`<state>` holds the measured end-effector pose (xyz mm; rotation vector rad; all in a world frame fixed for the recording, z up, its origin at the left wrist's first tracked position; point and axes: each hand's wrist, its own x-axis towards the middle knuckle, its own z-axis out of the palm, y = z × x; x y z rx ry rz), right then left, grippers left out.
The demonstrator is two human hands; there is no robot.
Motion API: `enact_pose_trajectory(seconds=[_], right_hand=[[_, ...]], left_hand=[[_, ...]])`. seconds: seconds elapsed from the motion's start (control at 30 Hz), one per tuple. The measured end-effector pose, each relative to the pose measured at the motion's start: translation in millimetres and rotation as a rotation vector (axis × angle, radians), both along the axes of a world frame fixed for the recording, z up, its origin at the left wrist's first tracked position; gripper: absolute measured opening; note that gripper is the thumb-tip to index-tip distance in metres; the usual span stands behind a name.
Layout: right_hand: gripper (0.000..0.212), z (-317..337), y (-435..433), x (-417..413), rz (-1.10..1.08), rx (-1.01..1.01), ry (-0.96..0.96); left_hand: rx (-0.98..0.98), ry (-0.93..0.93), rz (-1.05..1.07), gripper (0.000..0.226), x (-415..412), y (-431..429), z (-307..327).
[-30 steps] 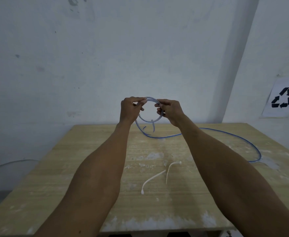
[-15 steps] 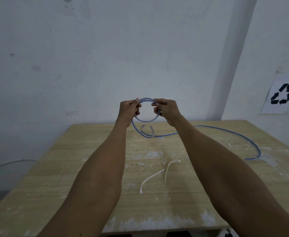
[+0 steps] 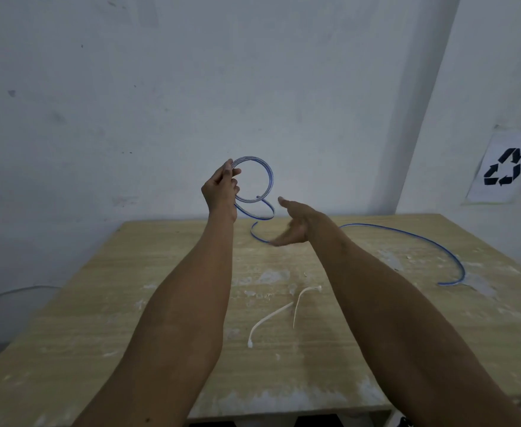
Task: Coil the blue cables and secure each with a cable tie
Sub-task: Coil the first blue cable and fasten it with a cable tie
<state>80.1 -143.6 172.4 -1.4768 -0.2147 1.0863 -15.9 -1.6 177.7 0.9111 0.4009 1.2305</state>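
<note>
My left hand [image 3: 220, 191] pinches a small coil of the blue cable [image 3: 267, 177], held upright in the air above the far edge of the wooden table [image 3: 167, 303]. Below the coil the cable drops in a loose curl, then runs right across the table in a long arc that ends at the right side [image 3: 450, 282]. My right hand [image 3: 293, 224] is off the coil, lower and to its right, fingers straight and blurred, palm turned up just above the cable. Two white cable ties [image 3: 279, 312] lie loose on the table's middle.
A pale wall stands right behind the table. A paper sheet with a black recycling sign [image 3: 502, 167] hangs on the right wall. A thin grey cable [image 3: 10, 294] runs along the floor at the left. The tabletop carries white smears.
My right hand has let go of the coil and dropped down to the right, opening. The left hand alone now holds the coil, slightly raised. The view has tilted down a little.
</note>
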Motion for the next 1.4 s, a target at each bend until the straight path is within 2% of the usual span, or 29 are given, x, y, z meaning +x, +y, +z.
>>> enact_pose_trajectory(seconds=[0.03,0.07,0.17,0.3,0.4,0.5,0.63,0.77,1.23,1.4], right_hand=[[0.072,1,-2,-4,0.064,0.091,0.167],[0.064,1,-1,-6,0.083,0.156,0.239],[0.024,3,6,-4,-0.029,0.179,0.099],[0.006,9,6,-1,-0.196,0.186,-0.152],[0.018,8,7,1,-0.282,0.296,-0.23],[0.031,0,10,3,-0.266,0.338,-0.353],[0.024,2,7,-1,-0.24,0.427,-0.391],[0.025,10,3,-4,-0.214,0.471,-0.419],[0.02,13,-6,8,-0.125,0.494,-0.636],[0.017,12,-7,9,-0.11,0.506,-0.596]], left_hand=[[0.001,-0.002,0.002,0.017,2,-1,-1],[0.004,0.0,0.003,0.018,2,-2,-2],[0.017,0.034,-0.003,0.021,2,-3,-5],[0.113,0.168,-0.043,0.022,-1,-1,-11],[0.184,0.225,-0.079,0.017,-2,-4,-11],[0.232,0.252,-0.13,0.022,-3,-8,-5],[0.243,0.261,-0.18,0.022,-6,-9,1],[0.261,0.292,-0.173,0.021,-9,-7,0],[0.224,0.345,-0.189,0.013,-11,-9,5],[0.181,0.359,-0.233,0.026,-10,-14,8]])
